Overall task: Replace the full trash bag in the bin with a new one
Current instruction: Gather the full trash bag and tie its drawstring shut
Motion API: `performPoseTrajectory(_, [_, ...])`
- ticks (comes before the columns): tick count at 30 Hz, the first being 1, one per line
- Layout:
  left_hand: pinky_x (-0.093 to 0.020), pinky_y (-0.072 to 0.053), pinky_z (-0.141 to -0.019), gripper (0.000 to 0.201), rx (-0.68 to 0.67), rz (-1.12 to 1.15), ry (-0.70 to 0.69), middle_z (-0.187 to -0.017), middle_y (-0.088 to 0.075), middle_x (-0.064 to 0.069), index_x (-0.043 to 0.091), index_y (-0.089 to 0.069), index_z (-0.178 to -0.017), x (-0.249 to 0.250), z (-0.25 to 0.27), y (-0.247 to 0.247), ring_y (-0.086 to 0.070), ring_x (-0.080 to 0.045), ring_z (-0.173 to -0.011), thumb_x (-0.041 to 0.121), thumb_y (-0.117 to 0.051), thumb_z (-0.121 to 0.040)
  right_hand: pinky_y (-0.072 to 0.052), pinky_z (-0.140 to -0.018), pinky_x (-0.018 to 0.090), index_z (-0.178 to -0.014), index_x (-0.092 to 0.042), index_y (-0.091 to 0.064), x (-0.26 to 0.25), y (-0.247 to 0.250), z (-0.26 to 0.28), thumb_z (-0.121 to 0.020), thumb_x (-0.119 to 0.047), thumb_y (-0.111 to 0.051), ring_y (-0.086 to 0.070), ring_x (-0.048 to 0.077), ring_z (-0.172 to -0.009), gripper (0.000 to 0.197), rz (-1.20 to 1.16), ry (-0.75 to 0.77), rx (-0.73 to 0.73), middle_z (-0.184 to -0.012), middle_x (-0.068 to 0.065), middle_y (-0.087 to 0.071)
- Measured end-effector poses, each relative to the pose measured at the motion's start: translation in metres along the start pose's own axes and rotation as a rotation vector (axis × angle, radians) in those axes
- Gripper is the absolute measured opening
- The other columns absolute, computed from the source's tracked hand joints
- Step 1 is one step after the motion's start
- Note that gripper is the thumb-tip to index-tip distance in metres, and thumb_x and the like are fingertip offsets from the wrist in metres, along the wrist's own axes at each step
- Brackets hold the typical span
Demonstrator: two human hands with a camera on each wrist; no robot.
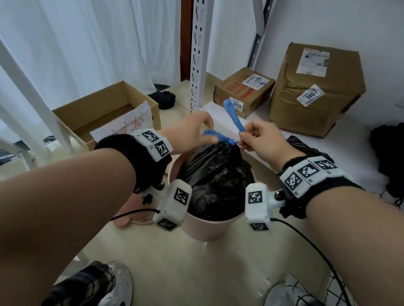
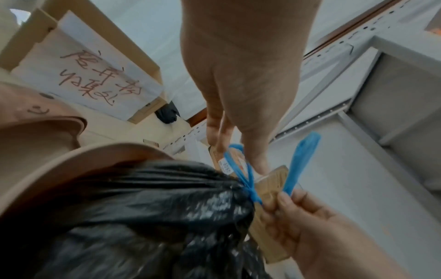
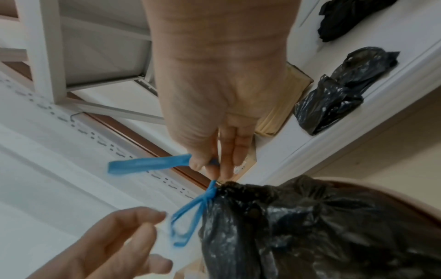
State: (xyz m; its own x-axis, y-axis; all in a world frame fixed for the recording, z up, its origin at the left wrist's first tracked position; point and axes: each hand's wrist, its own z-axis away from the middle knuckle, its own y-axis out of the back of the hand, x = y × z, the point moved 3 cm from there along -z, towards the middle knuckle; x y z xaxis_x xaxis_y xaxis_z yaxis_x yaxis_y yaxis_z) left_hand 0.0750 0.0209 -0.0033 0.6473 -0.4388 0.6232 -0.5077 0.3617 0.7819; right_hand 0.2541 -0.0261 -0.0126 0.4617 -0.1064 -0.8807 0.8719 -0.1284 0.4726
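Pink bin on open floor, cardboard boxes behind it. Black trash bag inside, neck bunched above rim. Right hand pinches blue drawstring; left hand relaxed, fingers beside loop.
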Motion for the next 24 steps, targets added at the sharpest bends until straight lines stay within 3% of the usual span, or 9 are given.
performPoseTrajectory(2, [-0.031, -0.034, -0.106, 0.083, -0.002, -0.01, 0.005, -0.14, -0.029, -0.009, 0.014, -0.03, -0.141, 0.003, 0.002, -0.01, -0.039, -0.019, -0.124, 0.045, -0.072, -0.077, -0.05, -0.058, 0.017, -0.097, -0.009, -0.052, 0.004, 0.006, 0.001, -0.092, -0.003, -0.055, -0.056, 0.015, -0.062, 0.008, -0.029, -0.012, 0.038, -0.083, 0.007, -0.055])
performPoseTrajectory(4, [-0.04, -0.032, -0.113, 0.104, -0.016, -0.123, 0.004, -0.146, -0.021, -0.012, 0.02, -0.017, -0.148, 0.007, 0.002, -0.022, -0.032, -0.027, -0.135, 0.057, -0.073, -0.069, -0.052, -0.07, 0.029, -0.103, -0.011, -0.052, 0.008, 0.007, 0.001, -0.092, -0.007, -0.056, -0.055, 0.017, -0.067, 0.012, -0.05, -0.036, 0.052, -0.088, 0.006, -0.055])
performPoseTrajectory(6, [-0.044, -0.035, -0.111, 0.107, -0.027, -0.217, 0.025, -0.146, -0.023, -0.013, 0.024, -0.016, -0.148, 0.011, 0.0, -0.034, -0.035, -0.032, -0.134, 0.061, -0.072, -0.066, -0.05, -0.079, 0.035, -0.102, -0.012, -0.054, 0.009, 0.004, 0.002, -0.091, -0.01, -0.057, -0.055, 0.019, -0.075, 0.012, 0.01, -0.045, 0.067, -0.084, 0.002, -0.055])
performPoseTrajectory(10, [-0.049, -0.041, -0.105, 0.112, -0.098, -0.315, 0.12, -0.151, -0.016, -0.016, 0.031, -0.009, -0.149, 0.01, -0.004, -0.053, -0.039, -0.04, -0.132, 0.064, -0.073, -0.063, -0.041, -0.069, 0.021, -0.1, -0.011, -0.058, 0.013, -0.008, 0.007, -0.092, -0.017, -0.053, -0.051, 0.013, -0.07, 0.011, 0.137, -0.118, -0.064, -0.072, -0.001, -0.054])
performPoseTrajectory(14, [-0.048, -0.034, -0.112, 0.123, -0.284, -0.371, 0.264, -0.157, 0.011, -0.016, 0.035, 0.004, -0.15, -0.008, 0.0, -0.072, -0.026, -0.039, -0.141, 0.065, -0.075, -0.06, -0.041, -0.097, 0.028, -0.122, -0.01, -0.057, 0.033, -0.01, 0.016, -0.091, -0.017, -0.056, -0.055, 0.023, -0.112, 0.032, 0.349, -0.238, -0.204, -0.119, 0.01, -0.061])
performPoseTrajectory(17, [-0.046, -0.037, -0.108, 0.101, -0.351, -0.34, 0.314, -0.153, -0.008, -0.019, 0.027, -0.015, -0.148, -0.015, 0.003, -0.085, -0.037, -0.039, -0.133, 0.052, -0.075, -0.07, -0.042, -0.092, 0.03, -0.126, -0.005, -0.055, 0.046, -0.007, 0.025, -0.093, -0.009, -0.047, -0.051, 0.025, -0.111, 0.035, 0.45, -0.34, -0.311, -0.126, 0.014, -0.056])
performPoseTrajectory(21, [-0.032, -0.041, -0.09, 0.027, -0.213, -0.231, 0.215, -0.12, -0.058, -0.014, 0.01, -0.054, -0.119, -0.012, -0.002, -0.081, -0.054, -0.03, -0.112, 0.013, -0.047, -0.093, -0.05, -0.092, 0.056, -0.125, 0.001, -0.051, 0.067, -0.006, 0.032, -0.094, -0.001, -0.034, -0.062, 0.041, -0.101, 0.035, 0.289, -0.516, -0.374, -0.114, 0.023, -0.057])
performPoseTrajectory(23, [-0.03, -0.04, -0.074, 0.011, -0.144, -0.068, 0.215, -0.093, -0.059, -0.011, 0.011, -0.055, -0.097, -0.007, -0.004, -0.07, -0.056, -0.028, -0.093, 0.007, -0.046, -0.092, -0.053, -0.084, 0.06, -0.124, 0.0, -0.051, 0.072, -0.007, 0.033, -0.096, -0.003, -0.037, -0.064, 0.047, -0.101, 0.031, 0.19, -0.551, -0.378, -0.118, 0.025, -0.058])
performPoseTrajectory(24, [-0.032, -0.039, -0.07, 0.009, -0.134, -0.014, 0.227, -0.089, -0.058, -0.012, 0.007, -0.054, -0.096, -0.005, -0.003, -0.066, -0.054, -0.026, -0.085, 0.006, -0.046, -0.092, -0.054, -0.082, 0.059, -0.125, -0.002, -0.05, 0.073, -0.008, 0.033, -0.098, -0.009, -0.039, -0.064, 0.047, -0.099, 0.03, 0.154, -0.552, -0.365, -0.116, 0.023, -0.058])
